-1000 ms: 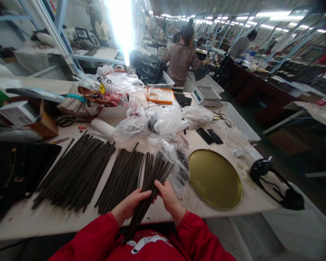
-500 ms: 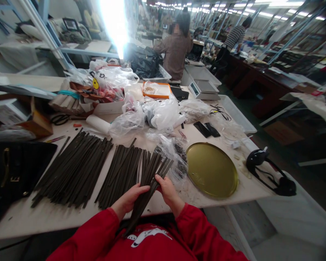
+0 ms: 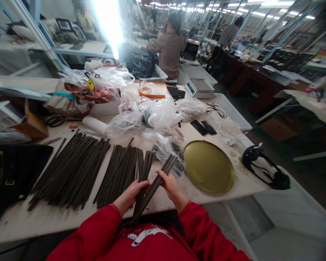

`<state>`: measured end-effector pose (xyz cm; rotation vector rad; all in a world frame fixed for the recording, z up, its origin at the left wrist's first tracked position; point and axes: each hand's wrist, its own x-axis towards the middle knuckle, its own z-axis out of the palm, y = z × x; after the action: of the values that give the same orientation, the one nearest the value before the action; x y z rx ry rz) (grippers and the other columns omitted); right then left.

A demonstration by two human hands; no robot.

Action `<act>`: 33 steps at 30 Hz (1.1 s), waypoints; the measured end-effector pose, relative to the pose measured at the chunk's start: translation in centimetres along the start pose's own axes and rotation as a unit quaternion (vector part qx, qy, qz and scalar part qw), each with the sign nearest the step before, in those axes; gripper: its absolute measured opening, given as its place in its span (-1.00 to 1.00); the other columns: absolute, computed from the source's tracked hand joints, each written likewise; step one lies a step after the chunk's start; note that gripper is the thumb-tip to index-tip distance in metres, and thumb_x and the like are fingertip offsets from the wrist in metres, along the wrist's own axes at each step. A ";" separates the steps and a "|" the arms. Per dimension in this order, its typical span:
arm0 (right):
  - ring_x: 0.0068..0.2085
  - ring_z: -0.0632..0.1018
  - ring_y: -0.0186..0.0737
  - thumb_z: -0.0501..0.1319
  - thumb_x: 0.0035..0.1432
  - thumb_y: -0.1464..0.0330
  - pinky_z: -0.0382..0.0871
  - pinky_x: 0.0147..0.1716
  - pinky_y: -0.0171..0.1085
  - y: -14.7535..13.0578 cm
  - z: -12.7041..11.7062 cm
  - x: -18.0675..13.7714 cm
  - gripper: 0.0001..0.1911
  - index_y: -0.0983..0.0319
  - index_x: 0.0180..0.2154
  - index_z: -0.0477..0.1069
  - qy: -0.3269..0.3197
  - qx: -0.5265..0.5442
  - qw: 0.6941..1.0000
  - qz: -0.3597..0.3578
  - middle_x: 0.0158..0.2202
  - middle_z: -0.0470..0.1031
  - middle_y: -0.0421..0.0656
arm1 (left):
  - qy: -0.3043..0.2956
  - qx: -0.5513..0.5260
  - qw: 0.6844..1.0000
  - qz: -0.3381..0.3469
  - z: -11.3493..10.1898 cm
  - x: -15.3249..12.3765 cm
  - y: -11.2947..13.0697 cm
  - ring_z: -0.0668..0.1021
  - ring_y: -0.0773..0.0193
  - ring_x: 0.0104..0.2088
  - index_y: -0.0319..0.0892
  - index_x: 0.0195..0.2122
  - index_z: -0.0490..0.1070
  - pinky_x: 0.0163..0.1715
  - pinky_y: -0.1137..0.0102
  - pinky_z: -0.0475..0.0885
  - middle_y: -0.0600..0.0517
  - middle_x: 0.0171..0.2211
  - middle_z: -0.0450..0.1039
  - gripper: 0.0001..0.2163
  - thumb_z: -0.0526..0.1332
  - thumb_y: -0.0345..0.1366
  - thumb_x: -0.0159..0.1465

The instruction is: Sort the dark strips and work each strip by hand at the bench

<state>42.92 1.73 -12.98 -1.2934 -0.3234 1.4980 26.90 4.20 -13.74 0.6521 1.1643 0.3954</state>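
A small bundle of dark strips (image 3: 149, 190) is held over the near edge of the table (image 3: 244, 188), slanting from the lap up toward the right. The left hand (image 3: 132, 195) is closed around the bundle's middle from the left, and the right hand (image 3: 171, 186) is pinched shut on it a bit higher up, thumb on top.

The strips look thin, flat and long, so they're probably light and bendy rather than rigid. The loose top ends are already fanned a little, so some slipping between them can be expected. A hold near the middle, with a second grip closer to one end, is likely the safest bet for keeping them squared up. Nothing fragile-looking here, though kinks could be a risk if they're squeezed hard.

More strips are laid out in two piles (image 3: 70, 170) just beyond the hands. A gold round tray (image 3: 209, 166) sits to the right, with plastic bags (image 3: 157, 114) further back.
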 end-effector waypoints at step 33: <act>-0.27 0.43 -0.33 0.18 0.02 0.15 0.32 -0.24 -0.32 -4.5 -3.5 -2.4 -0.70 0.21 -0.27 0.44 0.134 0.017 0.968 -0.212 -0.27 0.45 -0.21 | 0.308 0.437 0.811 0.238 -4.8 5.8 0.7 0.26 -0.09 0.08 -0.40 0.09 0.12 0.05 0.12 0.13 -0.34 0.04 0.18 -0.46 0.16 -0.33 0.08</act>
<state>47.84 0.00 -9.60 -1.2840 -0.3680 0.9534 24.49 9.45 -18.60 1.7426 1.8185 0.5049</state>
